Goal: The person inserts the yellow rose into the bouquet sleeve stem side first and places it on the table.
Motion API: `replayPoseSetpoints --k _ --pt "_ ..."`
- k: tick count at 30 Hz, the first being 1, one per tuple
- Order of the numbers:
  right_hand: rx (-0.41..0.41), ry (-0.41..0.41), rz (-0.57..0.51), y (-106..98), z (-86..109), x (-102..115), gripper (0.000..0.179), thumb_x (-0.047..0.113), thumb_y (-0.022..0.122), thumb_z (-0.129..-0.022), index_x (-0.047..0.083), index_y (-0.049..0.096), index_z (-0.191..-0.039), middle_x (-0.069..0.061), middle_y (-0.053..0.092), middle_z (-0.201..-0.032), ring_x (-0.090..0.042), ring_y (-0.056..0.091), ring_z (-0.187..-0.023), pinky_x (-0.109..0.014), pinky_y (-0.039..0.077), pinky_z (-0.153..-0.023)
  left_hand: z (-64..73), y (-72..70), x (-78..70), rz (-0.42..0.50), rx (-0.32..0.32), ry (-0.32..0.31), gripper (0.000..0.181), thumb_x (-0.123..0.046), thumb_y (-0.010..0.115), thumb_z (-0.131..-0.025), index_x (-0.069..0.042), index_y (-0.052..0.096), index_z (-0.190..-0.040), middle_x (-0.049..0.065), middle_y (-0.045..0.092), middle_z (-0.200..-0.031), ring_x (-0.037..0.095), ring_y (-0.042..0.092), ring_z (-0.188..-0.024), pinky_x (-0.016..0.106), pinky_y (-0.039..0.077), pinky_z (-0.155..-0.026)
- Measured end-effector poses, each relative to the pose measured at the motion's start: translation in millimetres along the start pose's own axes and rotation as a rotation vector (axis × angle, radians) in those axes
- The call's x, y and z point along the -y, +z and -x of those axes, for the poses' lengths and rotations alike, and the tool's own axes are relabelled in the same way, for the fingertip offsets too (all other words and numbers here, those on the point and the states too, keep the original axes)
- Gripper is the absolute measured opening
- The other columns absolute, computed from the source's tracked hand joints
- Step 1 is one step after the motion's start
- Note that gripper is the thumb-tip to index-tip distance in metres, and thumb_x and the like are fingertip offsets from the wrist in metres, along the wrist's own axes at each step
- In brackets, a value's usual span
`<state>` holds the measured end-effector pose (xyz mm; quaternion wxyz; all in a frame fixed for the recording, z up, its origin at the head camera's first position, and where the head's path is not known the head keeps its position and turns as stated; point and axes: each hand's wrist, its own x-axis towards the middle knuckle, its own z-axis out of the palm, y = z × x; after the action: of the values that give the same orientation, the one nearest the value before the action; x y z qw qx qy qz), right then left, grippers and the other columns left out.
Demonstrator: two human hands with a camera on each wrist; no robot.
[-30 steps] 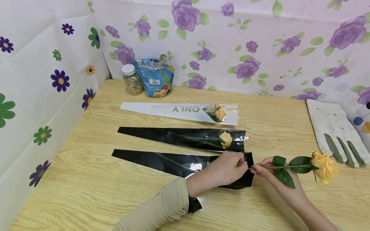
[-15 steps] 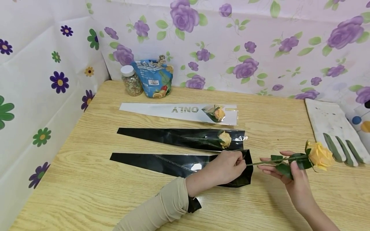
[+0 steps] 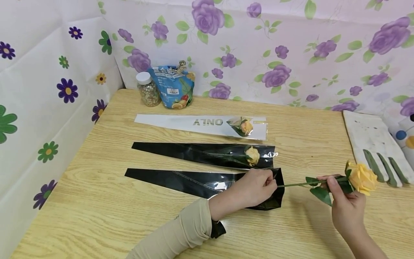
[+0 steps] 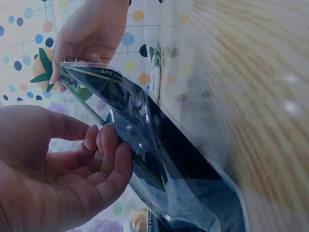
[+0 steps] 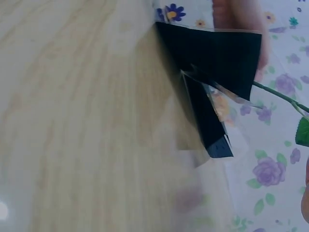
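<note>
My left hand [image 3: 253, 189] pinches the edge of a black flower sleeve [image 3: 191, 183] close to its wide mouth. With thumb and fingers my right hand [image 3: 347, 212] grips a yellow rose [image 3: 363, 178] just below the bloom. The rose's green stem [image 3: 292, 185] runs left into the sleeve's mouth, its lower end hidden there. Seen from the left wrist, the stem [image 4: 84, 102] passes right at the left fingertips, and the clear front film [image 4: 154, 164] bulges off the black back. Only a sliver of the right hand [image 5: 306, 198] shows in the right wrist view.
Behind lie a black sleeve [image 3: 194, 153] with a yellow rose and a white sleeve [image 3: 171, 121] marked ONLY, also with a rose. A jar [image 3: 149, 91] and a blue pouch [image 3: 174, 90] stand at the back left. White-and-green gloves [image 3: 372, 136] lie at the right.
My right hand has slid along the stem from near the sleeve's mouth to just under the bloom. The left hand has stayed at the sleeve's edge.
</note>
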<state>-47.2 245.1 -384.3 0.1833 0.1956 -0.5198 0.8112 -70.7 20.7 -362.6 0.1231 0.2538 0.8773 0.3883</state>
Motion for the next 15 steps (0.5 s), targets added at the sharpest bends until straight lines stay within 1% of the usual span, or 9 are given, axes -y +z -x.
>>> replayPoseSetpoints --k 3,4,7,9,11,13,15 --pt "0.031 0.008 0.011 0.9 -1.7 2.5 0.022 -0.023 0.033 -0.090 -0.021 0.053 -0.100 -0.019 0.066 -0.090 -0.024 0.065 -0.084 -0.024 0.050 -0.070 1.1 0.6 -0.8 0.001 0.001 -0.011 0.031 -0.019 0.046 -0.096 -0.015 0.042 -0.065 -0.006 0.041 -0.060 0.004 0.039 -0.050 0.015 0.032 -0.048" --pt "0.038 0.006 0.030 1.6 -2.0 3.3 0.022 -0.023 0.033 -0.090 -0.021 0.052 -0.101 -0.019 0.067 -0.091 -0.023 0.065 -0.085 -0.023 0.051 -0.071 1.6 0.8 -1.3 0.002 0.002 -0.015 0.031 -0.020 0.046 -0.096 -0.015 0.042 -0.066 -0.006 0.042 -0.061 0.004 0.040 -0.050 0.015 0.033 -0.049" --pt "0.058 -0.014 0.143 3.3 -2.6 4.4 0.020 -0.022 0.037 -0.089 -0.023 0.053 -0.101 -0.017 0.068 -0.093 -0.021 0.066 -0.088 -0.022 0.051 -0.077 3.5 0.2 -3.4 0.005 0.001 -0.023 0.029 -0.021 0.046 -0.096 -0.015 0.044 -0.068 -0.006 0.044 -0.063 0.005 0.041 -0.051 0.015 0.034 -0.050" --pt "0.063 -0.015 0.175 4.6 -2.4 4.1 0.019 -0.021 0.039 -0.089 -0.024 0.054 -0.101 -0.015 0.069 -0.094 -0.021 0.066 -0.090 -0.022 0.050 -0.082 4.1 -0.3 -4.4 0.009 -0.003 -0.016 0.028 -0.020 0.046 -0.097 -0.015 0.044 -0.069 -0.006 0.045 -0.063 0.005 0.041 -0.050 0.015 0.034 -0.050" --pt "0.063 0.012 0.124 6.4 -1.8 2.8 0.020 -0.021 0.038 -0.090 -0.024 0.055 -0.099 -0.016 0.069 -0.095 -0.021 0.066 -0.092 -0.023 0.049 -0.084 4.6 -0.9 -5.3 0.015 -0.004 -0.002 0.027 -0.020 0.046 -0.097 -0.015 0.045 -0.070 -0.006 0.045 -0.061 0.005 0.040 -0.049 0.015 0.034 -0.050" --pt "0.060 0.051 0.027 8.8 -0.5 0.9 0.023 -0.021 0.035 -0.091 -0.023 0.056 -0.100 -0.018 0.068 -0.096 -0.023 0.065 -0.093 -0.024 0.050 -0.083 4.7 -1.1 -5.8 0.024 -0.005 0.011 0.027 -0.020 0.046 -0.097 -0.015 0.045 -0.070 -0.006 0.044 -0.061 0.004 0.040 -0.048 0.015 0.034 -0.050" --pt "0.055 0.087 -0.040 11.4 0.9 -0.7 0.026 -0.022 0.032 -0.091 -0.023 0.055 -0.102 -0.020 0.067 -0.097 -0.025 0.065 -0.094 -0.025 0.050 -0.081 5.0 -1.1 -6.7 0.025 -0.013 0.023 0.027 -0.020 0.046 -0.097 -0.015 0.045 -0.070 -0.006 0.044 -0.060 0.004 0.039 -0.047 0.014 0.034 -0.049"
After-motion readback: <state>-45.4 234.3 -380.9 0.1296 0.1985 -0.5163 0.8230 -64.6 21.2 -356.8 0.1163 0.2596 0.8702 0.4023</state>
